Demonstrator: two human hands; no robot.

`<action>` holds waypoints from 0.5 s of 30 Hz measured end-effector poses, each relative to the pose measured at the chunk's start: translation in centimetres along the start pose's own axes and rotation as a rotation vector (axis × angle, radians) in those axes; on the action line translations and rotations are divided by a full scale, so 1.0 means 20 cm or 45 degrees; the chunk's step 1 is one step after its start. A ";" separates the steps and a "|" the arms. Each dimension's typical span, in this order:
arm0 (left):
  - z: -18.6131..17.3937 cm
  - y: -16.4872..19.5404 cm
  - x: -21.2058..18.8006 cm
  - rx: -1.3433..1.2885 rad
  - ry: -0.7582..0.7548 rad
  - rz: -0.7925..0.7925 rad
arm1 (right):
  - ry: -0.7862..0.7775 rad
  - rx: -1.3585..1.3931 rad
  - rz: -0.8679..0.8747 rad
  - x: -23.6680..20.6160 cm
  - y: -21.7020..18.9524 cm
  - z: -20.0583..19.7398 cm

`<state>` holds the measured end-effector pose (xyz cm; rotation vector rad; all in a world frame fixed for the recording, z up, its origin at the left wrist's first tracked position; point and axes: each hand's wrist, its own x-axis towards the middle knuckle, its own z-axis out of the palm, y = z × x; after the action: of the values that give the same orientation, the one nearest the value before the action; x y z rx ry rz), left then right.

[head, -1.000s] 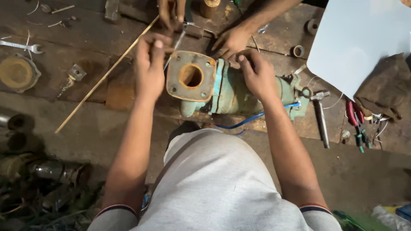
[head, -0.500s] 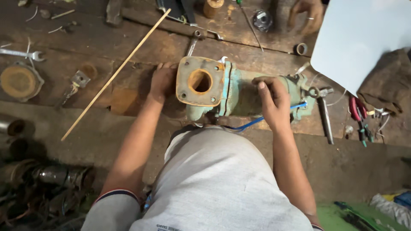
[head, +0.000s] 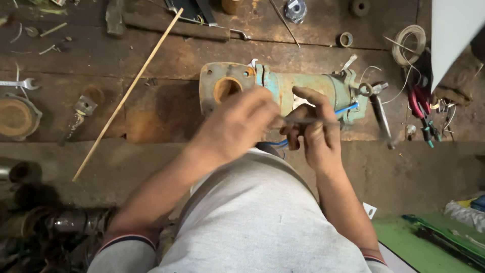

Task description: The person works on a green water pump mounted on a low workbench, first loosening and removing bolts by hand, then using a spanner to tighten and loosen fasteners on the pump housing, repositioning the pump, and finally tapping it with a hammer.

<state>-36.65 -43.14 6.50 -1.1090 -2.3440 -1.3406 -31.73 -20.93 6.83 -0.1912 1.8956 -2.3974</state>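
Observation:
A rusty, pale green pump body [head: 308, 88] with a square flange and round opening [head: 226, 89] lies on its side on the worn wooden bench. My left hand [head: 237, 126] and my right hand [head: 313, 131] are raised together in front of it. Between them runs a thin dark rod-like tool [head: 313, 121]; both hands pinch it. A blue wire [head: 346, 108] trails from the pump past my right fingers.
A long thin wooden stick [head: 126, 93] lies diagonally at left. A spanner [head: 17, 84], a round rusty disc [head: 15, 117] and a small fitting [head: 83, 107] sit far left. Red-handled pliers [head: 417, 103], a wire coil [head: 409, 39] and a metal tool [head: 382, 119] lie at right.
The pump now lies on its side further right. Both my hands have left its body and come together on a thin tool. Another person's hands at the top are gone from view.

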 end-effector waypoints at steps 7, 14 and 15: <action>-0.01 -0.02 0.05 -0.376 -0.059 -0.505 | 0.183 0.206 0.154 -0.05 0.06 -0.05; -0.03 -0.02 0.02 -0.471 -0.017 -0.473 | 0.190 -0.144 0.028 -0.16 0.12 -0.06; -0.03 -0.02 0.02 -0.467 -0.022 -0.502 | 0.202 -0.162 0.016 -0.17 0.12 -0.05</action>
<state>-37.34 -43.51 6.85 -0.7587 -2.4819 -1.9663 -28.57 -19.96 4.11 0.0036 2.1116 -2.3488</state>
